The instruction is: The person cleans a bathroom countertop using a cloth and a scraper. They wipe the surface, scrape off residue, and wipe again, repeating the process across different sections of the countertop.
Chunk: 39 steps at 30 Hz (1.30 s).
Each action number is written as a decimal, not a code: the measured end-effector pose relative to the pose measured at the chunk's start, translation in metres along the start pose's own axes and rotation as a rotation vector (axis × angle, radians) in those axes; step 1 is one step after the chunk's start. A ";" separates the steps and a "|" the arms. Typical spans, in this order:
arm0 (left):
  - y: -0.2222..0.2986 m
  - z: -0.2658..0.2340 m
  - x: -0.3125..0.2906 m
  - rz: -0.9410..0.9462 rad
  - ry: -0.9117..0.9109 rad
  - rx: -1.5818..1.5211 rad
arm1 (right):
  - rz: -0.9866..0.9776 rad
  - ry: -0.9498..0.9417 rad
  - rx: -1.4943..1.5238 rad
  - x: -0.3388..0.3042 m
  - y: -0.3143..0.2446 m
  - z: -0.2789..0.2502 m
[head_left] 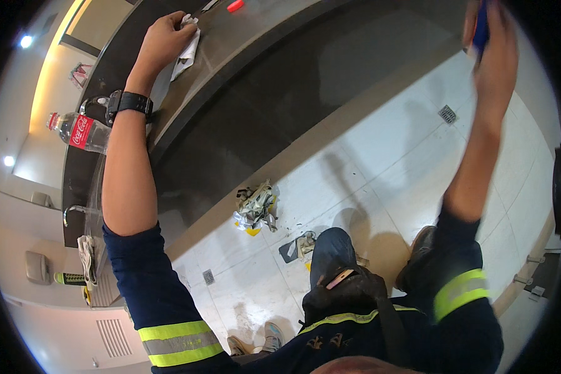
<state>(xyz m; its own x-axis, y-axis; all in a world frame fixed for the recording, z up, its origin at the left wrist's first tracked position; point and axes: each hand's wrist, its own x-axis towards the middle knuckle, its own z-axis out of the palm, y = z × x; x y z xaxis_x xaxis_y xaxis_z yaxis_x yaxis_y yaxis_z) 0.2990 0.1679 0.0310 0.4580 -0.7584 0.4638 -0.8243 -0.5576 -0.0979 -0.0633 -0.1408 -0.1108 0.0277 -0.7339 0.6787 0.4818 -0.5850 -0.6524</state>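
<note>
My left hand [161, 45] reaches out over the dark countertop at the upper left. Its fingers close on a crumpled white tissue or cloth [187, 55], which hangs down against the counter's surface. Beside my left forearm is a clear plastic bottle [92, 134] with a red cap and red label. At the upper right, my right hand [497, 62] is raised and partly smeared by motion. It grips a blue object [481, 28], cut off by the picture's top edge, so its kind does not show. A small red piece [235, 5] lies on the counter beyond my left hand.
Crumpled waste [255, 207] lies on the white tiled floor [380, 156] below the dark counter front [280, 93]. A dark flat piece [288, 250] is near my knee. Faucets [75, 212] and a green-topped can [68, 278] stand left. Shoes [272, 336] show at the bottom.
</note>
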 end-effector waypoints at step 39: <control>0.171 -0.036 -0.117 0.526 0.088 -0.036 | 1.076 -0.261 0.367 -0.232 0.090 -0.040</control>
<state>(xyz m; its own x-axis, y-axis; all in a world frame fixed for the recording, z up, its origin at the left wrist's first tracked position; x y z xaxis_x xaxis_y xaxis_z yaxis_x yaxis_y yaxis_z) 0.0921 0.1735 -0.0087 -0.0487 -0.9006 0.4320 -0.9466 -0.0964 -0.3077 -0.0616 -0.0374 -0.3406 0.7353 -0.6719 -0.0891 0.3230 0.4629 -0.8255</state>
